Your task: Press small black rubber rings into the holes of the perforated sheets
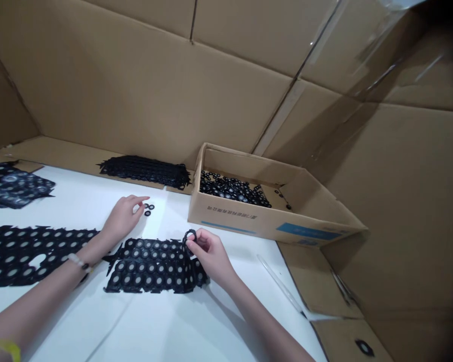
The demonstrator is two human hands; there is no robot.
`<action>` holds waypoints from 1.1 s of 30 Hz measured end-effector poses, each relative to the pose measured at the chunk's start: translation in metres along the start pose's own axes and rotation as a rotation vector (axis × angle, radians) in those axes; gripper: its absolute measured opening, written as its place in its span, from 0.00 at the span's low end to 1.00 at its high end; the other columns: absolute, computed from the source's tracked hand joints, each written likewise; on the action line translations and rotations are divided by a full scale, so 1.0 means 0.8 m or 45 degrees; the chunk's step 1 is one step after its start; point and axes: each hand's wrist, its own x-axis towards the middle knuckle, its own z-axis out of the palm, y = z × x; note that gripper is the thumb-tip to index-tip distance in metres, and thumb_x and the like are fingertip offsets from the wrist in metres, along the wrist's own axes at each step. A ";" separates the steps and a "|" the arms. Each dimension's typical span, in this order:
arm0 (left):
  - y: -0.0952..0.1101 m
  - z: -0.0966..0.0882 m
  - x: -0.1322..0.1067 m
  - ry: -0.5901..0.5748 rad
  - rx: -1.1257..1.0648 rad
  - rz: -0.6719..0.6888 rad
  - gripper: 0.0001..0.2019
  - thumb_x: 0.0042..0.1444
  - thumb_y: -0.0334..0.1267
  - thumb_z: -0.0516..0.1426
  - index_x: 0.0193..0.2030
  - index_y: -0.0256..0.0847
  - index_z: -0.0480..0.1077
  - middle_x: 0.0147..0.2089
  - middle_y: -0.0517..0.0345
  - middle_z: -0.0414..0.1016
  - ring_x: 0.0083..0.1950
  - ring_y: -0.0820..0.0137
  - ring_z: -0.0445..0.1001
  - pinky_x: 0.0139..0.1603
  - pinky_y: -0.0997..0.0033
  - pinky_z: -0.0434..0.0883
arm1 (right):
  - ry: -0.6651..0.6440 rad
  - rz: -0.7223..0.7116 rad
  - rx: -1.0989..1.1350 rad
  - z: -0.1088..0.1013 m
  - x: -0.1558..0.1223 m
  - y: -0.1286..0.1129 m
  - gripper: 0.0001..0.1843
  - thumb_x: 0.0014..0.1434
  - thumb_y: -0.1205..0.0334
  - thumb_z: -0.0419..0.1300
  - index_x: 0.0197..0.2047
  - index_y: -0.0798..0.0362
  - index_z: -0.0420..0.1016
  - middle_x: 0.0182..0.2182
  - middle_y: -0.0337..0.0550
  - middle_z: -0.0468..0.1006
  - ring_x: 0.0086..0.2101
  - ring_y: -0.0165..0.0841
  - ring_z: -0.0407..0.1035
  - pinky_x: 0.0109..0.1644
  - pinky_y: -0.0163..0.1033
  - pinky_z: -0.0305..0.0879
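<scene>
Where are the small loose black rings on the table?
In the head view, the loose black rings lie on the white table, just by the fingertips of the left hand and left of the cardboard box.

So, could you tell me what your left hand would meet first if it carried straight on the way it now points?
Probably the small black rings on the white table, just beside the left hand; if it passed them, the cardboard box comes next, though depth is unclear.

From here, the white counter (71,314) carries a punched black rubber sheet (30,256) at nine o'clock, a second black sheet (11,183) at ten, a few loose black rings (147,207) at twelve, and a cardboard box (226,221) at one.
</scene>
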 end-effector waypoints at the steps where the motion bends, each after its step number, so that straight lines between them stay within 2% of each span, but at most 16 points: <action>1: 0.013 -0.003 -0.005 0.014 -0.057 0.028 0.21 0.59 0.45 0.48 0.53 0.39 0.71 0.43 0.49 0.74 0.48 0.57 0.68 0.54 0.58 0.62 | -0.009 0.003 0.016 0.000 0.000 -0.001 0.12 0.50 0.55 0.62 0.27 0.53 0.65 0.25 0.37 0.69 0.26 0.28 0.61 0.31 0.33 0.58; 3: 0.044 -0.006 -0.018 -0.122 -0.285 0.138 0.20 0.59 0.46 0.51 0.56 0.42 0.67 0.51 0.50 0.71 0.55 0.58 0.64 0.58 0.59 0.60 | -0.037 0.019 0.064 0.000 -0.001 -0.004 0.14 0.49 0.53 0.63 0.28 0.54 0.67 0.25 0.37 0.70 0.26 0.28 0.62 0.31 0.33 0.60; 5: 0.071 -0.002 -0.032 -0.459 -0.574 0.252 0.20 0.57 0.47 0.54 0.55 0.44 0.66 0.55 0.52 0.68 0.57 0.60 0.63 0.59 0.64 0.60 | -0.071 0.043 0.115 0.000 -0.001 -0.007 0.16 0.47 0.50 0.65 0.29 0.54 0.69 0.25 0.37 0.71 0.27 0.28 0.64 0.31 0.34 0.62; 7: 0.087 0.006 -0.044 -0.717 -0.777 0.291 0.17 0.54 0.47 0.57 0.48 0.42 0.69 0.48 0.54 0.70 0.51 0.62 0.67 0.54 0.67 0.64 | -0.080 0.073 0.145 0.000 -0.001 -0.009 0.17 0.45 0.48 0.66 0.29 0.54 0.72 0.25 0.37 0.72 0.27 0.29 0.65 0.31 0.34 0.64; 8: 0.092 0.010 -0.048 -0.777 -0.829 0.276 0.15 0.53 0.47 0.58 0.43 0.41 0.70 0.44 0.56 0.71 0.47 0.63 0.68 0.50 0.68 0.65 | -0.076 0.093 0.148 -0.002 -0.001 -0.010 0.18 0.44 0.48 0.66 0.29 0.54 0.73 0.24 0.37 0.73 0.26 0.29 0.66 0.31 0.34 0.64; 10: 0.094 0.016 -0.053 -0.770 -0.859 0.200 0.12 0.53 0.47 0.58 0.35 0.40 0.70 0.37 0.59 0.69 0.41 0.65 0.68 0.46 0.69 0.65 | -0.090 0.156 0.134 -0.006 -0.001 -0.013 0.18 0.42 0.48 0.68 0.28 0.55 0.74 0.23 0.37 0.73 0.24 0.28 0.66 0.30 0.34 0.64; 12: 0.091 0.017 -0.054 -0.716 -0.838 0.134 0.13 0.54 0.48 0.57 0.31 0.39 0.69 0.35 0.60 0.66 0.40 0.66 0.67 0.45 0.70 0.65 | -0.157 0.226 0.100 -0.011 0.000 -0.015 0.17 0.41 0.51 0.68 0.25 0.56 0.74 0.20 0.37 0.73 0.22 0.28 0.66 0.29 0.35 0.64; 15: 0.089 0.014 -0.052 -0.675 -0.792 0.082 0.13 0.54 0.49 0.57 0.31 0.40 0.69 0.34 0.61 0.65 0.39 0.67 0.66 0.43 0.70 0.64 | -0.230 0.245 0.067 -0.016 0.000 -0.017 0.14 0.43 0.54 0.67 0.23 0.57 0.72 0.19 0.37 0.73 0.22 0.28 0.67 0.29 0.34 0.64; 19: 0.090 0.014 -0.052 -0.633 -0.760 0.020 0.13 0.52 0.48 0.58 0.31 0.40 0.70 0.33 0.60 0.66 0.38 0.66 0.66 0.43 0.68 0.64 | -0.172 0.200 0.052 -0.014 0.001 -0.012 0.10 0.45 0.57 0.65 0.27 0.56 0.73 0.22 0.37 0.73 0.22 0.27 0.66 0.29 0.34 0.63; 21: 0.093 0.014 -0.053 -0.616 -0.793 -0.022 0.12 0.50 0.47 0.59 0.30 0.39 0.70 0.33 0.60 0.68 0.39 0.65 0.66 0.44 0.67 0.64 | -0.148 0.164 -0.008 -0.011 0.000 -0.009 0.08 0.46 0.60 0.63 0.25 0.56 0.72 0.22 0.36 0.73 0.22 0.28 0.65 0.28 0.34 0.62; 23: 0.098 0.014 -0.055 -0.644 -0.913 -0.090 0.11 0.49 0.46 0.60 0.28 0.39 0.69 0.33 0.60 0.69 0.39 0.65 0.67 0.45 0.67 0.63 | -0.127 0.128 -0.073 -0.008 -0.002 -0.007 0.05 0.46 0.64 0.61 0.23 0.56 0.69 0.20 0.35 0.70 0.22 0.27 0.63 0.27 0.32 0.59; 28: 0.106 0.011 -0.064 -0.869 -1.323 -0.271 0.11 0.52 0.45 0.60 0.33 0.39 0.70 0.35 0.60 0.73 0.42 0.65 0.68 0.48 0.65 0.63 | -0.045 0.094 -0.179 0.000 -0.006 -0.003 0.03 0.45 0.67 0.57 0.23 0.55 0.66 0.19 0.33 0.64 0.22 0.25 0.57 0.25 0.30 0.53; 31: 0.103 0.012 -0.063 -0.920 -1.375 -0.254 0.11 0.52 0.44 0.59 0.35 0.39 0.71 0.37 0.58 0.74 0.44 0.64 0.69 0.49 0.64 0.63 | -0.063 0.120 -0.167 0.002 -0.007 -0.004 0.02 0.45 0.66 0.56 0.24 0.54 0.65 0.19 0.32 0.63 0.22 0.26 0.58 0.25 0.31 0.54; 33: 0.101 0.012 -0.060 -0.885 -1.288 -0.181 0.11 0.52 0.45 0.59 0.34 0.39 0.71 0.39 0.57 0.74 0.44 0.63 0.69 0.49 0.65 0.63 | -0.103 0.134 -0.155 0.000 -0.007 -0.006 0.02 0.45 0.67 0.56 0.25 0.54 0.66 0.19 0.32 0.64 0.22 0.26 0.60 0.25 0.31 0.55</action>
